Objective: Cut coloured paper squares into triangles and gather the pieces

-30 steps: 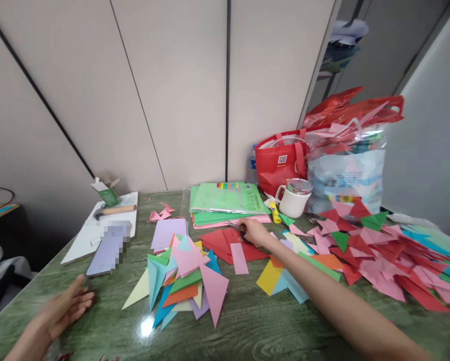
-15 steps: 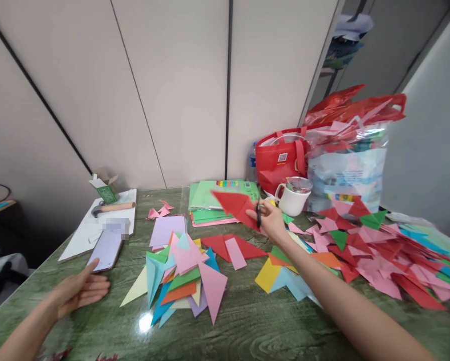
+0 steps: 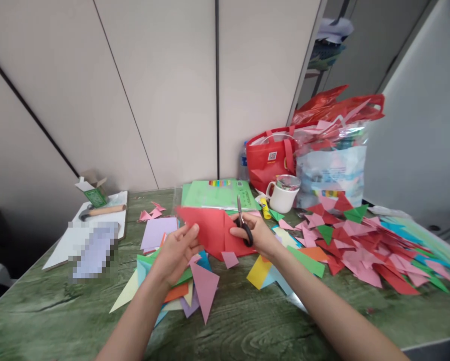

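Note:
My left hand (image 3: 175, 254) pinches the left part of a folded red paper (image 3: 210, 234) between thumb and fingers. On its right side, my right hand (image 3: 261, 234) is closed around black-handled scissors (image 3: 248, 233), their blades pointing upward. The right thumb also rests near the paper's right half; whether it grips the sheet, I cannot tell. Beneath the hands lies a heap of coloured paper pieces (image 3: 205, 290), partly covered by my left hand. A small pink piece (image 3: 230, 259) shows just below the red paper.
A large pile of cut red and pink paper (image 3: 360, 245) spreads on the right. Behind stand a white mug (image 3: 283, 196), a red bag (image 3: 267, 163) and a clear bag (image 3: 332, 168). Green paper packs (image 3: 213, 194) lie at the back. A hammer (image 3: 106, 210) rests on a white board (image 3: 61, 246) at left.
My left hand has left the phone's side and taken hold of the red paper. My right hand has brought paper and scissors lower and nearer. The view has shifted slightly right.

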A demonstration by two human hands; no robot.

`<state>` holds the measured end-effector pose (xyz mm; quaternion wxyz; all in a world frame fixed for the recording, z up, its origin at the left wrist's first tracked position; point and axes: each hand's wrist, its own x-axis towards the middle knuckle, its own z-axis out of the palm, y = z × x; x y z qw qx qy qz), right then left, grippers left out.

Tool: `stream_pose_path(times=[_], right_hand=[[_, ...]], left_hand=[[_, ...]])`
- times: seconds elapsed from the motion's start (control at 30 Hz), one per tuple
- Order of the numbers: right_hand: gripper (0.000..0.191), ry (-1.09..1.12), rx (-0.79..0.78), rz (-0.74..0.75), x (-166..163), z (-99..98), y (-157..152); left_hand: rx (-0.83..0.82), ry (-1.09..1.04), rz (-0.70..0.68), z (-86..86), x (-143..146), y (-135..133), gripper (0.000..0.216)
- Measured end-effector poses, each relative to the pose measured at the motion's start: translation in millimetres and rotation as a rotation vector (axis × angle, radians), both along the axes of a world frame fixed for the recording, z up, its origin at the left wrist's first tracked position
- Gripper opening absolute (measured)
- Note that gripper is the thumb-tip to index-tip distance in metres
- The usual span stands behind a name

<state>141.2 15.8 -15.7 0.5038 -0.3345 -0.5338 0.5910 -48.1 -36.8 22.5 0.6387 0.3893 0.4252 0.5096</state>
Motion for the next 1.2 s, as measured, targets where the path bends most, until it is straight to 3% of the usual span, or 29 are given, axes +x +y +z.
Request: stream_pose_path(times=[0.13,0.27,0.3,0.43,0.5,0.7,0.9,1.03,1.2], right_hand=[[0.041,-0.124,0.076,-0.107,13.0,-5.9,4.6],[0.038,-0.182,0.293,-0.545,13.3,-5.7,-2.5],[0.037,-0.169,0.299,-0.534,10.3,-5.8,-7.6],[0.031,-0.064,0.057,0.211,-9.9,-12.8,-31.2],[0.034,-0.022,-0.053,0.380,-19.0,-18.6,-38.2],[0.037,-0.008,-0.116,0.320,-24.1,-28.1,-37.8],[0.038,0.002,-0.141,0.288,-22.6,-29.4,-36.4],[0.039,-0.018,-0.135,0.233,-23.3,-28.6,-35.4],[0.040,0.007,-0.144,0.278,-26.9,-23.3,-36.5]], left_hand=[[-0.040,-0.033,-0.045,-4.5,10.8,13.0,0.022],[0.012,-0.044,0.029,1.5,15.0,24.6,0.027],[0.042,-0.072,0.064,4.0,15.3,28.1,0.027],[0.122,-0.171,0.236,10.7,16.5,39.7,0.033],[0.138,-0.164,0.282,9.7,18.8,41.8,0.033],[0.178,-0.143,0.294,-5.7,32.3,37.3,0.031],[0.083,-0.024,0.308,-18.3,45.4,30.7,0.036],[0.076,-0.009,0.259,-18.3,44.3,29.6,0.035],[0.053,-0.077,0.294,-8.2,38.3,29.9,0.043]])
